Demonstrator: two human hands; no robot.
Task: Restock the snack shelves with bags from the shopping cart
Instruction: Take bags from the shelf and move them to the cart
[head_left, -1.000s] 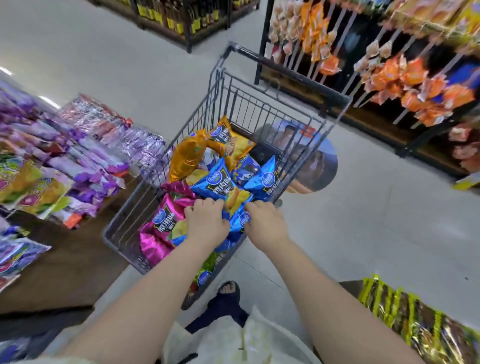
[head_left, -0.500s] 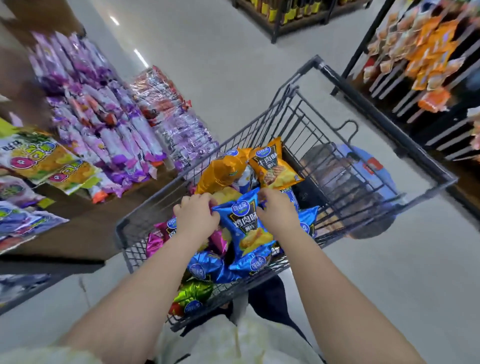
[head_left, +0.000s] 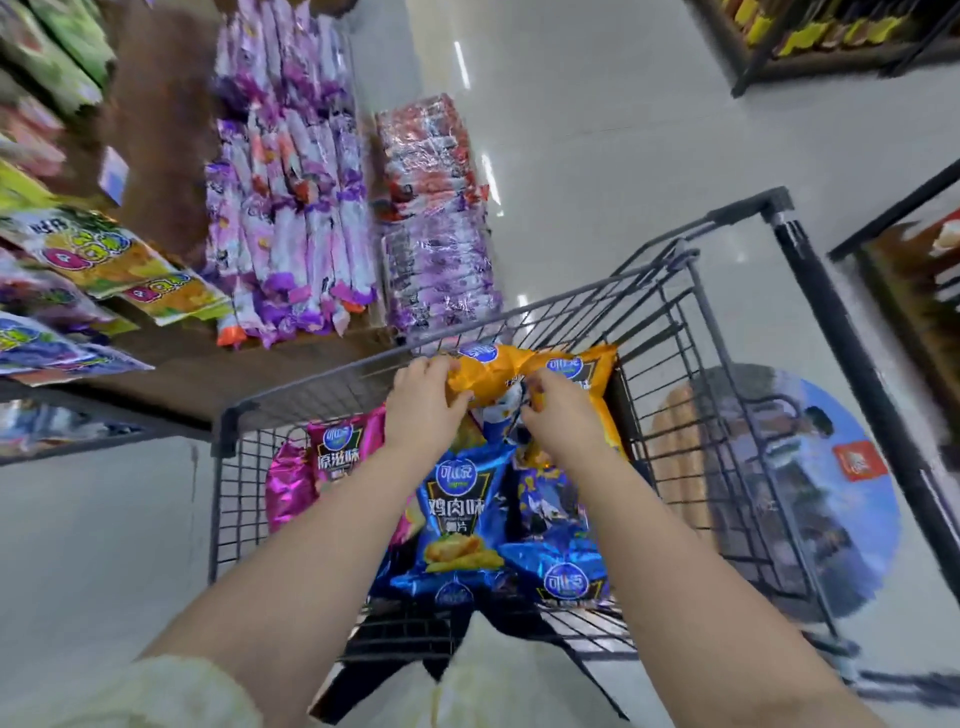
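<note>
Nearest the person, at the 6 o'clock end of the shopping cart (head_left: 322, 382), a blue chicken-flavour chip bag (head_left: 457, 519) lies face up. A second blue bag (head_left: 569, 571) lies just beside it at 3 o'clock, and a magenta bag (head_left: 332, 462) stands against the wire wall at 9 o'clock. Both bare forearms reach over these toward the 12 o'clock end of the basket. There the left grip (head_left: 423, 402) has fingers and thumb curled round the crumpled end of an orange chip bag (head_left: 493, 376). The right grip (head_left: 558, 415) pinches orange foil at what looks like the same bag's other end, though blur makes that less sure. The held bag sits on top of the pile, its long axis running roughly 9 to 3 o'clock between the two grips. Another orange bag (head_left: 587, 366) is touching it at 2 o'clock, against the far wall. Beyond the cart's rim, at about 10 o'clock from the grips, the wooden snack shelf (head_left: 171, 364) shows a bare strip in front of rows of purple packs (head_left: 291, 208) and yellow-green bags (head_left: 98, 249). The left grip is the nearer one to that shelf, so the bag probably has to come up over the rim and swing left-end first toward 10 o'clock.
</note>
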